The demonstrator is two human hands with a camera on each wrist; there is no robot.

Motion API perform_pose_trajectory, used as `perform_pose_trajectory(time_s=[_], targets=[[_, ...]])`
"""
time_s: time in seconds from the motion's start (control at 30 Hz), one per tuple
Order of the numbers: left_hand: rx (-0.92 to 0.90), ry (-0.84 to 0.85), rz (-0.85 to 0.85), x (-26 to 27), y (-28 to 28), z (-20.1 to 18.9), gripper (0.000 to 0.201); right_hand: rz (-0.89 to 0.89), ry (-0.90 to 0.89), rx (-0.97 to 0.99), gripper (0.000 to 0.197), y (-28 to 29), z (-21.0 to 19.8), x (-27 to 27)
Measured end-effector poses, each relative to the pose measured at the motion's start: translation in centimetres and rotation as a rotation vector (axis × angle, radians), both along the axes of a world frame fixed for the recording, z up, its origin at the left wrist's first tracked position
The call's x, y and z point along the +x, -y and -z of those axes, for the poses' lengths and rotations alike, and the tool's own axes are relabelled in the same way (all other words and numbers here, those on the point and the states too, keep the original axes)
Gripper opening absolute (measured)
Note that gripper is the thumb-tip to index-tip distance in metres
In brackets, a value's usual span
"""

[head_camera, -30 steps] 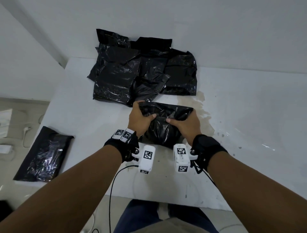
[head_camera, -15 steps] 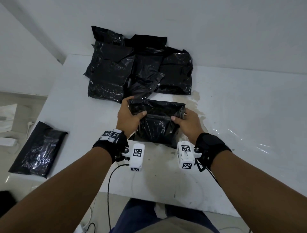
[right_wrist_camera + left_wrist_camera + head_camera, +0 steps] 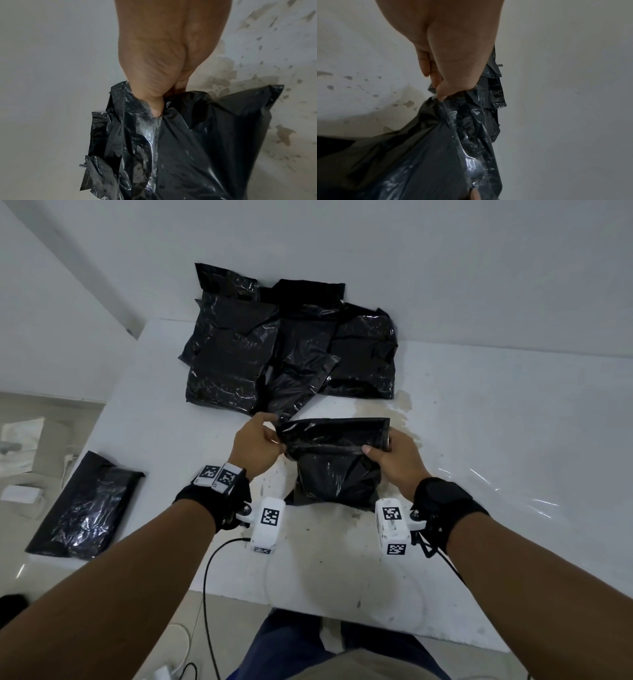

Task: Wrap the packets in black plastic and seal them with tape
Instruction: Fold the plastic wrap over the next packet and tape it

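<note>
Fingers and thumb of the left hand (image 3: pixel 255 445) were pinched on the left end of the flap of the black plastic packet (image 3: pixel 337 470), and those of the right hand (image 3: pixel 394 455) were pinched on the right end, the thumb (image 3: pixel 157 108) dug into crumpled film. The packet lay on the white table (image 3: pixel 496 440) at the near middle, its lower body resting on the surface, its top flap held up and stretched flat between the two hands. A pile of wrapped packets (image 3: pixel 291 350) lay just beyond it against the wall, and a single wrapped packet (image 3: pixel 85 508) sat well apart at the table's left edge. In my judgement the film was thin, soft and glossy, likely to slip and to stretch or tear under a hard pull; the contents appeared light and yielding, the bulge creasing freely. The flap's corners, as held, seemed the soundest purchase for folding it over. No tape roll was visible in any view.
</note>
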State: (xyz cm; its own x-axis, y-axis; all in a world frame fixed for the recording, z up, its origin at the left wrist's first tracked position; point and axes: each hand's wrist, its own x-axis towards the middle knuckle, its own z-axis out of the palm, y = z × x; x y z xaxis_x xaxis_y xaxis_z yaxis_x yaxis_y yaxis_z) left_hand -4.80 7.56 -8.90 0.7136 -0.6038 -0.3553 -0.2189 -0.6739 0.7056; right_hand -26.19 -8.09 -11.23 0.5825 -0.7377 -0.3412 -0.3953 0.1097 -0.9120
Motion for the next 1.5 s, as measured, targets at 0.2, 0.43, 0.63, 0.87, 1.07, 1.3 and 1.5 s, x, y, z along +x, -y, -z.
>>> perform_pose_trajectory(time_s=[0.2, 0.43, 0.63, 0.87, 1.07, 1.3, 1.5], targets=[[-0.110, -0.168, 0.006, -0.9, 1.3, -0.4, 0.017, -0.015, -0.013, 0.029, 0.025, 0.1, -1.1, 0.5], [-0.150, -0.089, 0.131, -1.1, 2.2, -0.4, 0.024, 0.005, -0.237, -0.352, 0.084, 1.3, -2.7, 0.7], [-0.258, -0.156, 0.212, -1.4, 2.9, -2.2, 0.026, -0.664, -0.469, -0.840, 0.035, 1.4, -5.9, 4.9], [-0.339, -0.246, 0.107, -2.3, 2.4, -1.6, 0.061, -0.701, -0.312, -0.553, 0.016, 1.6, -6.6, 5.9], [-0.269, -0.197, 0.155, -1.2, 2.0, -1.1, 0.040, -0.705, -0.399, -0.577, 0.016, 3.6, -6.2, 4.6], [-0.292, -0.256, 0.116, -0.2, 2.4, -1.1, 0.019, -0.583, -0.368, -0.494, 0.014, 5.5, -5.3, 3.0], [-0.305, -0.276, 0.019, 0.2, 2.3, -0.6, 0.027, -0.303, -0.182, -0.071, 0.016, 5.4, -3.6, 0.3]])
